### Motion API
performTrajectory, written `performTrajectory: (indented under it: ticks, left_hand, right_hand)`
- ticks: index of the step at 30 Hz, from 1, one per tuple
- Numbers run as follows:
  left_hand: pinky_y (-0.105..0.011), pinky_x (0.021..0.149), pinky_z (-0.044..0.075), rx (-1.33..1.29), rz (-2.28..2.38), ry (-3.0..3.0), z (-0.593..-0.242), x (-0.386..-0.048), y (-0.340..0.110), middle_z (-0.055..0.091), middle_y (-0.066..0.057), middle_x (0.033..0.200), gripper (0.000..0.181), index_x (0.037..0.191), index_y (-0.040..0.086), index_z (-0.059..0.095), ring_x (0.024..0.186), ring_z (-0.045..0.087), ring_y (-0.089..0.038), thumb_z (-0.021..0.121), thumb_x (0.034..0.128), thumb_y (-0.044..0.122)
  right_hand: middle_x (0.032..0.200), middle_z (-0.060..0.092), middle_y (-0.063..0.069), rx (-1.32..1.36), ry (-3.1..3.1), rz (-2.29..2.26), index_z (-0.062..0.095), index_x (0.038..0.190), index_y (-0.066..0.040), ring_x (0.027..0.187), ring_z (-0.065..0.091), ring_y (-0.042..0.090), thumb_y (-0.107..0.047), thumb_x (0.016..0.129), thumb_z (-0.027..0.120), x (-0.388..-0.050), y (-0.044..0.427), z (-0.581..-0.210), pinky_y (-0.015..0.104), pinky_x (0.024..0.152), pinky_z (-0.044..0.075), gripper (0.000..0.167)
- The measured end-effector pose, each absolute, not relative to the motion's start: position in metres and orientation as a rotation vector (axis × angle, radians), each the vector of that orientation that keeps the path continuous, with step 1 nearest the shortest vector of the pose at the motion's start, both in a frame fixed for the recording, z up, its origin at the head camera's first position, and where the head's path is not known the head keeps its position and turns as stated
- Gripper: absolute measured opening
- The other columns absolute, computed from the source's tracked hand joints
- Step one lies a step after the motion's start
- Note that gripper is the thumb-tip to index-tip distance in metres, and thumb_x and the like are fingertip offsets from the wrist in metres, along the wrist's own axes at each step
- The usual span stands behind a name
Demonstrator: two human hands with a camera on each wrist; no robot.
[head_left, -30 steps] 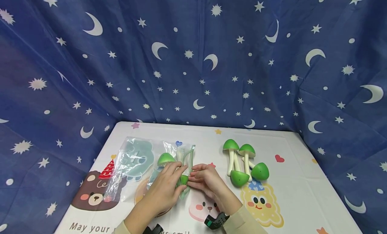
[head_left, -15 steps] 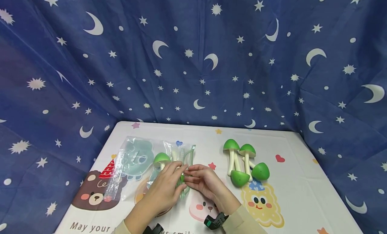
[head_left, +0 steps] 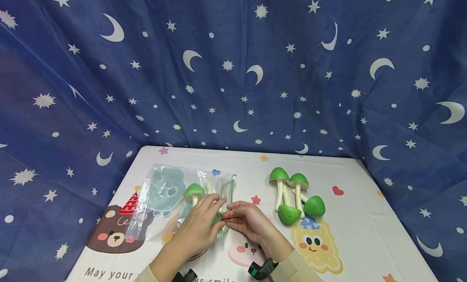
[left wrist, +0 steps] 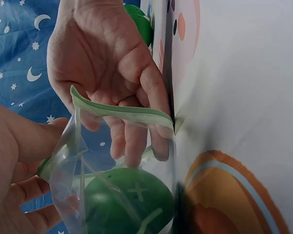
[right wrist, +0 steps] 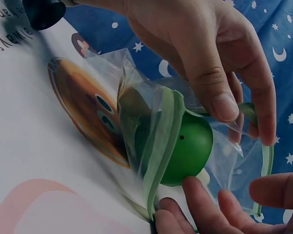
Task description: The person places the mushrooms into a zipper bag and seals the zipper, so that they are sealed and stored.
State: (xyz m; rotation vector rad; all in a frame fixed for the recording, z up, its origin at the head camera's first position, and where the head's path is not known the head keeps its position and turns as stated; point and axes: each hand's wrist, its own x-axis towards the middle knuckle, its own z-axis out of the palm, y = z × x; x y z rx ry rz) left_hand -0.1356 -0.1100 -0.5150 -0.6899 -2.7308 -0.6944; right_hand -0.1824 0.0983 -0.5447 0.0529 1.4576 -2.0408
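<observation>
A clear zip bag (head_left: 201, 176) with a green-edged mouth lies on the table, its mouth facing right. A toy mushroom with a green cap (head_left: 194, 190) shows through the plastic. At the mouth, another toy mushroom's green cap (right wrist: 191, 148) sits inside the bag. My left hand (head_left: 198, 222) pinches the mouth's upper edge between thumb and fingers, holding it apart. Extended fingers of my right hand (head_left: 249, 222) reach into the mouth and touch or nearly touch that cap; in the left wrist view they show through the plastic. My hands hide part of the bag in the head view.
Several more toy mushrooms (head_left: 289, 215) lie in a cluster to the right of my right hand. The white table mat (head_left: 350, 221) carries cartoon prints. A dark blue curtain (head_left: 233, 91) with stars and moons stands behind the table and along its sides.
The mushroom at the mouth has slid left, deeper into the bag, and the other cap has shifted slightly left. My right hand followed it a little way; my left hand stays put.
</observation>
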Motion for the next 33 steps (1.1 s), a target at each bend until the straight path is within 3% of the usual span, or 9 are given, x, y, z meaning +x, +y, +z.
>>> performTrajectory:
  ticks: [5, 8, 14, 22, 33]
  left_hand:
    - [-0.051, 0.118, 0.052, -0.685, -0.697, -2.734, -0.5141, -0.1349, -0.1103, 0.06, -0.009, 0.15, 0.065, 0.151, 0.015, 0.061, 0.141, 0.057, -0.028, 0.087, 0.0916, 0.023]
    - [-0.052, 0.118, 0.051, -0.686, -0.699, -2.731, -0.5138, -0.1349, -0.1103, 0.06, -0.009, 0.15, 0.065, 0.151, 0.015, 0.061, 0.142, 0.056, -0.028, 0.087, 0.0915, 0.023]
    - [-0.052, 0.117, 0.052, -0.691, -0.683, -2.72, -0.514, -0.135, -0.1102, 0.06, -0.007, 0.149, 0.065, 0.15, 0.015, 0.062, 0.142, 0.056, -0.027, 0.088, 0.0909, 0.023]
    - [-0.053, 0.117, 0.052, -0.695, -0.66, -2.713, -0.5142, -0.1346, -0.1116, 0.061, -0.008, 0.148, 0.064, 0.149, 0.015, 0.062, 0.142, 0.056, -0.026, 0.087, 0.0908, 0.024]
    - [-0.053, 0.113, 0.054, -0.698, -0.677, -2.671, -0.5165, -0.1375, -0.1119, 0.062, -0.008, 0.145, 0.062, 0.146, 0.015, 0.064, 0.137, 0.06, -0.027, 0.088, 0.0901, 0.026]
  right_hand:
    - [0.132, 0.074, 0.025, -0.011, 1.444, -2.013, 0.058, 0.132, 0.001, 0.117, 0.076, 0.028, -0.012, 0.104, 0.05, -0.1838, 0.1012, -0.5445, 0.036, 0.102, 0.063, 0.031]
    - [0.143, 0.069, 0.025, -0.06, 1.452, -1.988, 0.058, 0.135, 0.0, 0.121, 0.074, 0.029, -0.015, 0.106, 0.048, -0.1842, 0.1022, -0.5442, 0.034, 0.103, 0.061, 0.034]
    - [0.14, 0.072, 0.017, -0.117, 1.479, -1.953, 0.059, 0.141, 0.0, 0.121, 0.072, 0.023, -0.024, 0.11, 0.045, -0.1826, 0.1006, -0.5414, 0.032, 0.105, 0.058, 0.042]
    - [0.147, 0.068, 0.018, -0.191, 1.549, -1.862, 0.058, 0.15, -0.004, 0.13, 0.066, 0.019, -0.033, 0.113, 0.043, -0.1799, 0.0985, -0.5406, 0.035, 0.114, 0.049, 0.05]
    - [0.152, 0.061, 0.027, -0.159, 1.523, -1.903, 0.047, 0.155, 0.003, 0.128, 0.069, 0.025, -0.033, 0.113, 0.043, -0.1804, 0.1035, -0.5422, 0.037, 0.112, 0.054, 0.055]
